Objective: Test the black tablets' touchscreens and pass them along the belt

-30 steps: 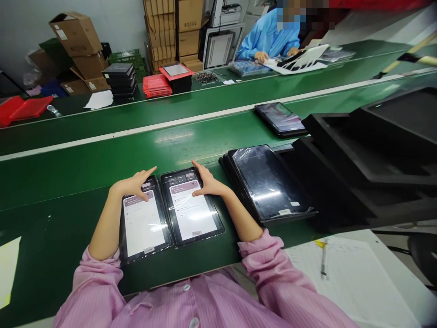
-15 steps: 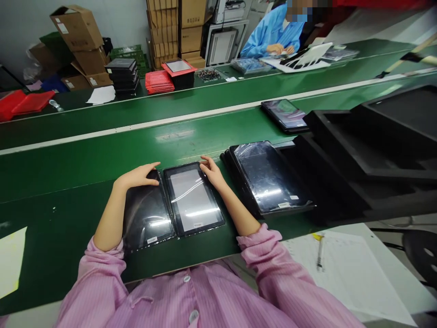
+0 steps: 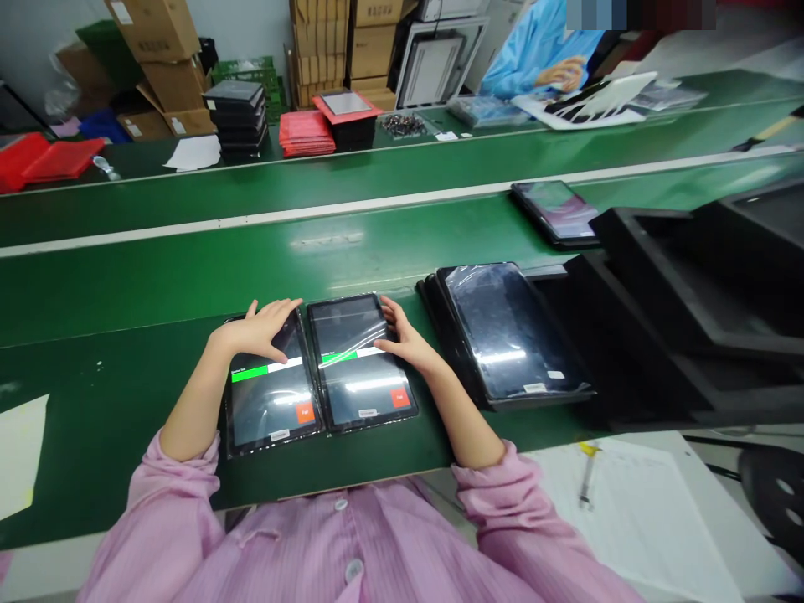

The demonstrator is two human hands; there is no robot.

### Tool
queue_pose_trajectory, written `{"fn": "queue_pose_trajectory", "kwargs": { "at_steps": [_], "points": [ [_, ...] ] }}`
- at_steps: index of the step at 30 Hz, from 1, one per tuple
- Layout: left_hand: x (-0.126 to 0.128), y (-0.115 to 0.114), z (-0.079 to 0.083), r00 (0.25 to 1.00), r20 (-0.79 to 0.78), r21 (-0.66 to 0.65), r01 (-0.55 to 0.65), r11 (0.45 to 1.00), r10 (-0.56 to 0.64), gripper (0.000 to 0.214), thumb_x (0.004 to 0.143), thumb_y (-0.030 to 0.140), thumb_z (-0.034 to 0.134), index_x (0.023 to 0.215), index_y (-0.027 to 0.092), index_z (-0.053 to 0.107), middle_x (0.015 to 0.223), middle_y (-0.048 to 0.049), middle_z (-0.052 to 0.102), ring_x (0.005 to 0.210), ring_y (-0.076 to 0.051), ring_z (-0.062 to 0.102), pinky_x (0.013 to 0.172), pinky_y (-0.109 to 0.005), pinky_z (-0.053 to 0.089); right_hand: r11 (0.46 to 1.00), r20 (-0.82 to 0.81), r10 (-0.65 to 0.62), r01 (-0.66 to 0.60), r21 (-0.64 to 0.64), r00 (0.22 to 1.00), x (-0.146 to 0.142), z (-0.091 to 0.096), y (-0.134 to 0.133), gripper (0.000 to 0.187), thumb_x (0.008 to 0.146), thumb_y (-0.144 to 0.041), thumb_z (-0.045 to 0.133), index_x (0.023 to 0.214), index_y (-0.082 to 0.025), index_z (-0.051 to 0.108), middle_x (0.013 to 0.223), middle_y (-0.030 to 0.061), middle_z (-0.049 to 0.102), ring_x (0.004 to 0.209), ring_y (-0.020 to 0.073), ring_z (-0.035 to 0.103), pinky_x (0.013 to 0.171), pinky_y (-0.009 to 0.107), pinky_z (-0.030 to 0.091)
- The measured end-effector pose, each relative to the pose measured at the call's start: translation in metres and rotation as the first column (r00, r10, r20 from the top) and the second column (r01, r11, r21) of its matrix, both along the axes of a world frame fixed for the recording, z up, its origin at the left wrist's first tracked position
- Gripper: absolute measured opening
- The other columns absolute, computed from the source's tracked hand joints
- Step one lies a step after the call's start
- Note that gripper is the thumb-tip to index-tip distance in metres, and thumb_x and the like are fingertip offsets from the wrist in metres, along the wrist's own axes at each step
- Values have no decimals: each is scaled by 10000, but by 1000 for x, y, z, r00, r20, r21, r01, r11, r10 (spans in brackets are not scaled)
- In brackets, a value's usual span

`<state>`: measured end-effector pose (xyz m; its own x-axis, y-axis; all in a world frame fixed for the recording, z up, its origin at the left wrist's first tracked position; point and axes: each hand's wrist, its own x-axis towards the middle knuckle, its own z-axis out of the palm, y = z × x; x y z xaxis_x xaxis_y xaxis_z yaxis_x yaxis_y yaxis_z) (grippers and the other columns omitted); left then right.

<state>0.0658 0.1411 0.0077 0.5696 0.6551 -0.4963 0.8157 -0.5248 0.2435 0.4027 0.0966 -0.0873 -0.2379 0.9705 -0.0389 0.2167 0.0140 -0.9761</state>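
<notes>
Two tablets in clear film lie side by side on the green bench. The left tablet and the right tablet each show a dark screen with a green and white band and an orange square low on the right. Over the upper part of the left tablet, my left hand is open, fingers spread and thumb over the white band. My right hand is at the right tablet's upper right edge, fingers apart along that edge and thumb over the screen. Both tablets lie flat.
Right of my right arm sits a stack of film-wrapped tablets, with black foam trays beyond. Another tablet lies further back. Across the bench a person in blue works. A pen rests on paper at the lower right.
The left tablet's dark screen and the right one's white screen now both show the green and white band and orange square. My right thumb has moved onto the screen. The view has shifted slightly.
</notes>
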Motion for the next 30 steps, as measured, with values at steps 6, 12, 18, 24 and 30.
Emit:
{"fn": "queue_pose_trajectory", "kwargs": {
  "at_steps": [6, 12, 18, 24, 30],
  "points": [
    [5, -3, -4, 999, -41, 35, -12, 999, 14, 1218, 701, 470, 741, 1574, 224, -72, 1653, -231, 60, 1530, -371, 35, 1175, -646, 40, 999, 30, -1, 0, 37, 1000, -1, 0, -1, 1025, 653, -325, 798, 1524, -264, 260, 1515, 135, 392, 1442, 332, 323, 1161, 520, 287],
    [-2, 5, -10, 994, 108, 9, -25, 1000, 24, 986, 769, 519, 689, 1539, 254, 133, 1639, -188, 179, 1519, -365, 130, 1173, -660, 8, 983, -146, -182, 184, 0, 972, 0, -18, 8, 782, 670, -316, 754, 1381, -269, 431, 1260, 112, 588, 1191, 275, 578, 1060, 485, 443],
    [5, 9, -14, 993, 119, -29, -10, 1000, 13, 438, 790, 357, 731, 1186, 286, 558, 1648, -101, 158, 1528, -363, 45, 1200, -587, 94, 957, -122, -291, 287, -47, 949, 5, -28, 11, 421, 670, -356, 766, 1031, -228, 593, 980, 66, 673, 970, 230, 651, 971, 447, 520],
    [8, 8, -15, 994, 103, -24, -41, 999, 44, 460, 760, 304, 762, 1185, 319, 588, 1632, -76, 181, 1511, -384, 108, 1190, -599, 132, 937, -52, -345, 340, -83, 937, 6, -26, 8, 367, 626, -407, 797, 877, -195, 632, 829, 71, 696, 800, 235, 686, 862, 451, 564],
    [10, 10, -14, 995, 98, -30, -31, 999, 33, 437, 758, 296, 748, 1162, 305, 581, 1615, -80, 200, 1501, -387, 128, 1184, -587, 151, 930, -17, -363, 361, -75, 932, 5, -22, 6, 352, 610, -453, 808, 794, -207, 635, 801, 79, 722, 784, 253, 698, 779, 419, 577]
  ]
}}
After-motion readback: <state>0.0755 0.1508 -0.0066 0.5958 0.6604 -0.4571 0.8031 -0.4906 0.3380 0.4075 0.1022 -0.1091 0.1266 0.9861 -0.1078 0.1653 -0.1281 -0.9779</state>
